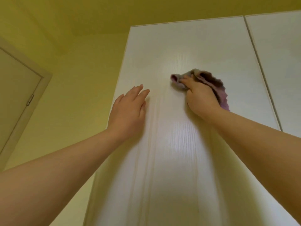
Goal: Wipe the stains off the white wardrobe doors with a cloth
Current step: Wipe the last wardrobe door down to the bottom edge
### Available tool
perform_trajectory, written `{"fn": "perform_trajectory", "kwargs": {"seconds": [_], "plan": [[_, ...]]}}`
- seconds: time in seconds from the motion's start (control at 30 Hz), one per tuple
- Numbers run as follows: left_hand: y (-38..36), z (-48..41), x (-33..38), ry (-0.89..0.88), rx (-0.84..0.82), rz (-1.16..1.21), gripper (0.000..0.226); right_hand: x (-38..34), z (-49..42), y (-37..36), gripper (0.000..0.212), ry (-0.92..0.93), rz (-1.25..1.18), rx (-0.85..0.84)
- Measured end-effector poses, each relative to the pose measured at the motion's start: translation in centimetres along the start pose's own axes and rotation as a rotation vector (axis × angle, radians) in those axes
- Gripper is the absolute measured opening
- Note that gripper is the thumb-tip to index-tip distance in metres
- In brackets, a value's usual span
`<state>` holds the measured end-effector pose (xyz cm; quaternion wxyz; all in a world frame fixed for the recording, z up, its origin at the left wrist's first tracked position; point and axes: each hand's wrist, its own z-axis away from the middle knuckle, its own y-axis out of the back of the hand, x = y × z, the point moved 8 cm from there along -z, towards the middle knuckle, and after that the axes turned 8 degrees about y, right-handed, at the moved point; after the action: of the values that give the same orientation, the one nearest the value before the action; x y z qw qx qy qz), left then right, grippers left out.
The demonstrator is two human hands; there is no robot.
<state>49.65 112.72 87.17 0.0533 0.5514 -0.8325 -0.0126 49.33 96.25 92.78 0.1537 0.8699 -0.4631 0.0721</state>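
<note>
— Where are your hands?
— My right hand (pixel 200 98) clutches the bunched purple cloth (pixel 211 82) and presses it high on the white wardrobe door (pixel 171 152). My left hand (pixel 128 111) lies flat beside it, fingers straight.
— What's the risk?
— I'm stretching upward. If I lean too hard the door may give, and glare on the panel could hide stains I'd skip.
</note>
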Motion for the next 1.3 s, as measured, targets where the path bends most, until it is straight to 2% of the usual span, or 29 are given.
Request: {"fn": "perform_trajectory", "kwargs": {"seconds": [0.03,0.13,0.17,0.3,0.43,0.5,0.57,0.63,0.7,0.77,0.8,0.9,0.97,1.03,1.1,1.17,1.2,1.3], "plan": [[0.1,0.1,-0.2,-0.009,0.014,0.002,0.046,-0.2,-0.1,-0.1,0.045,-0.020,0.001,0.020],[0.7,0.2,-1.0,-0.006,0.094,0.011,0.060,-2.2,0.5,-2.9,0.046,0.173,0.031,-0.177],[0.9,0.2,-1.4,0.024,0.111,0.008,0.058,-2.6,0.6,-3.2,0.043,0.189,0.003,-0.210],[0.1,-0.3,-3.9,0.235,0.110,0.038,0.048,-0.9,-1.7,-1.8,0.039,0.027,-0.075,0.002],[-1.5,0.3,-6.9,0.481,0.032,0.262,0.053,-2.3,-1.4,-3.1,0.043,0.141,-0.041,-0.158],[-1.8,0.4,-7.5,0.521,0.032,0.301,0.051,-1.8,-1.7,-2.5,0.041,0.106,-0.068,-0.124],[-1.8,0.3,-8.1,0.540,0.063,0.373,0.048,-1.8,-2.2,-2.6,0.041,0.021,-0.090,-0.045],[-1.7,0.2,-8.5,0.547,0.078,0.460,0.047,-3.4,-2.1,-3.8,0.042,0.059,-0.063,-0.048],[-1.9,0.1,-8.8,0.524,0.071,0.540,0.046,-5.4,-1.2,-5.7,0.044,0.203,0.018,-0.199],[-2.1,0.1,-9.5,0.465,0.029,0.620,0.045,-6.1,-0.9,-6.2,0.045,0.220,0.039,-0.284],[-2.4,0.3,-9.8,0.424,-0.011,0.655,0.046,-5.8,-1.5,-5.9,0.046,0.182,0.035,-0.250],[-3.3,0.9,-10.1,0.339,-0.087,0.732,0.045,-5.9,-3.0,-4.8,0.047,0.036,0.096,-0.012],[-3.3,1.0,-10.6,0.335,-0.084,0.791,0.045,-8.7,-2.7,-7.5,0.048,0.175,0.182,-0.115],[-3.3,1.0,-10.8,0.351,-0.091,0.803,0.044,-10.3,-1.7,-9.8,0.046,0.299,0.166,-0.245],[-3.2,1.2,-10.8,0.369,-0.098,0.791,0.044,-9.3,-3.0,-8.6,0.045,0.173,0.099,-0.195],[-3.2,1.4,-10.9,0.385,-0.103,0.795,0.044,-8.4,-4.8,-7.3,0.045,0.048,0.090,-0.032],[-3.2,1.4,-10.9,0.402,-0.101,0.798,0.043,-9.3,-5.1,-7.8,0.046,0.077,0.134,-0.031],[-3.0,1.6,-11.3,0.451,-0.077,0.771,0.032,-12.5,-3.4,-11.9,0.050,0.367,0.186,-0.249]]}}
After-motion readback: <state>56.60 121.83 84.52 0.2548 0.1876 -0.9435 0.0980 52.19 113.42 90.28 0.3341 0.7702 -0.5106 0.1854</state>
